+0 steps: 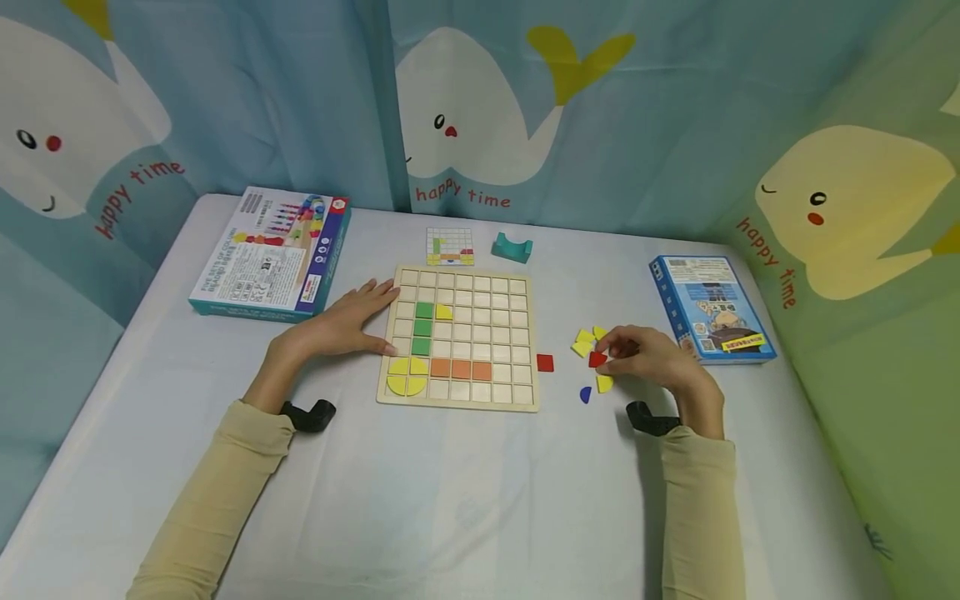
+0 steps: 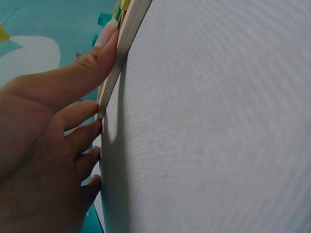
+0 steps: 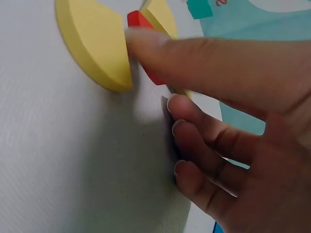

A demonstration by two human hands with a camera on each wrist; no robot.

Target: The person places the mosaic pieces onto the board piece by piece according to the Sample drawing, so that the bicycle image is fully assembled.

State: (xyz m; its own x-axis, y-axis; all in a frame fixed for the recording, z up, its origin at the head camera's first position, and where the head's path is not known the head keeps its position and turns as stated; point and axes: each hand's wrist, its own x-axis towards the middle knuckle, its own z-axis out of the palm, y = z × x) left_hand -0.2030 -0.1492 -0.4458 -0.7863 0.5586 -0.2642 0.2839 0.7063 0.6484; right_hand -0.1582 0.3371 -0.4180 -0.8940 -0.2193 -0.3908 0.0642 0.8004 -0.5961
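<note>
A wooden grid board lies on the table, bearing green squares, orange squares, a yellow circle of quarter pieces and one loose yellow quarter. My left hand rests along the board's left edge, thumb on the rim and fingers extended. Right of the board, my right hand pinches a red tile between thumb and forefinger; the thumb partly hides it in the right wrist view. Around it lie yellow pieces and a blue half-round piece.
A red square lies just off the board's right edge. Behind the board are a small pattern card and a teal stand. A game box lies at back left, a blue box at right.
</note>
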